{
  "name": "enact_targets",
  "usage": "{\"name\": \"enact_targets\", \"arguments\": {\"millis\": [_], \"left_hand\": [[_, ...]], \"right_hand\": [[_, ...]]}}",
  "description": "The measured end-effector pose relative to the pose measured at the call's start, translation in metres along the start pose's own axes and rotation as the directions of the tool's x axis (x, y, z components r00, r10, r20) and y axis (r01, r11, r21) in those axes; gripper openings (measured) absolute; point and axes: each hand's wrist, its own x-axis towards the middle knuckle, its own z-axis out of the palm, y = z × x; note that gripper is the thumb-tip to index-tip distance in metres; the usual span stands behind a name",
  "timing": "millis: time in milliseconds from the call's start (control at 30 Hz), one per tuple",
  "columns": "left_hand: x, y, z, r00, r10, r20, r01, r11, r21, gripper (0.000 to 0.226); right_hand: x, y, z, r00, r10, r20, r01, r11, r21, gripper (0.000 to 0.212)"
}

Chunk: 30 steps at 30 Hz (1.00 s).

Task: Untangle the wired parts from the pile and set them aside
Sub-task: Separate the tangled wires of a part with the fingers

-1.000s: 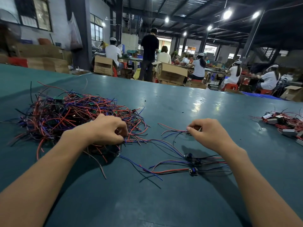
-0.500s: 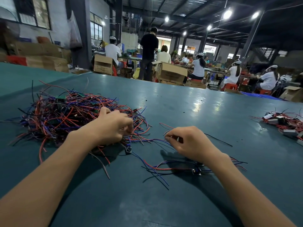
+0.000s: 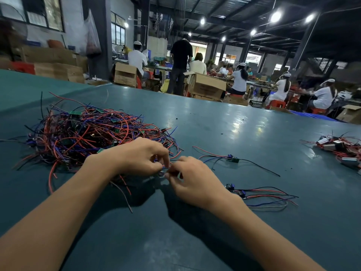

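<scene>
A tangled pile of red, blue and black wires with small green boards lies on the left of the teal table. My left hand sits at the pile's near right edge, its fingertips pinching wires. My right hand meets it fingertip to fingertip and pinches a small wired part between them, mostly hidden by the fingers. One freed wired part lies just right of my hands. Two more separated parts lie by my right wrist.
Another heap of wired parts sits at the table's right edge. Beyond the far edge are cardboard boxes and several seated and standing workers.
My right hand has let go of a wired part, now lying to the right, and moved left to meet my left hand at the pile's edge. My left hand has stayed at the pile.
</scene>
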Motion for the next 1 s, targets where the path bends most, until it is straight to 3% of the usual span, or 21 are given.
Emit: {"name": "enact_targets", "arguments": {"millis": [100, 200, 367, 500, 600, 700, 833, 1000], "left_hand": [[-0.002, 0.009, -0.004, 0.999, -0.02, 0.033, 0.025, 0.986, -0.165, 0.027], [-0.005, 0.014, -0.008, 0.999, -0.025, -0.036, 0.014, 0.962, -0.272, 0.027], [-0.007, 0.011, -0.011, 0.987, 0.024, -0.159, -0.083, 0.924, -0.373, 0.016], [-0.005, 0.01, -0.009, 0.974, 0.018, -0.225, -0.106, 0.917, -0.386, 0.024], [-0.001, 0.012, -0.004, 0.942, 0.022, -0.335, -0.123, 0.95, -0.286, 0.029], [0.002, 0.013, 0.0, 0.93, -0.032, -0.367, -0.076, 0.958, -0.276, 0.019], [0.006, 0.02, 0.011, 0.904, 0.032, -0.427, -0.15, 0.957, -0.247, 0.01], [0.005, 0.022, 0.012, 0.9, -0.005, -0.437, -0.132, 0.95, -0.282, 0.032]], "right_hand": [[-0.002, 0.006, -0.007, 0.99, 0.134, -0.04, -0.12, 0.96, 0.252, 0.013], [-0.001, 0.01, -0.01, 0.97, 0.243, -0.015, -0.2, 0.83, 0.52, 0.013], [0.0, 0.01, -0.017, 0.956, 0.288, -0.057, -0.142, 0.626, 0.767, 0.017], [-0.002, 0.012, -0.019, 0.94, 0.332, -0.071, -0.11, 0.497, 0.861, 0.011], [-0.002, 0.014, -0.022, 0.934, 0.353, -0.062, -0.088, 0.394, 0.915, 0.01], [-0.002, 0.016, -0.028, 0.926, 0.375, -0.036, -0.076, 0.281, 0.957, 0.013], [-0.003, 0.017, -0.032, 0.931, 0.356, 0.082, -0.125, 0.099, 0.987, 0.012], [-0.003, 0.016, -0.03, 0.93, 0.359, 0.078, -0.118, 0.09, 0.989, 0.012]]}}
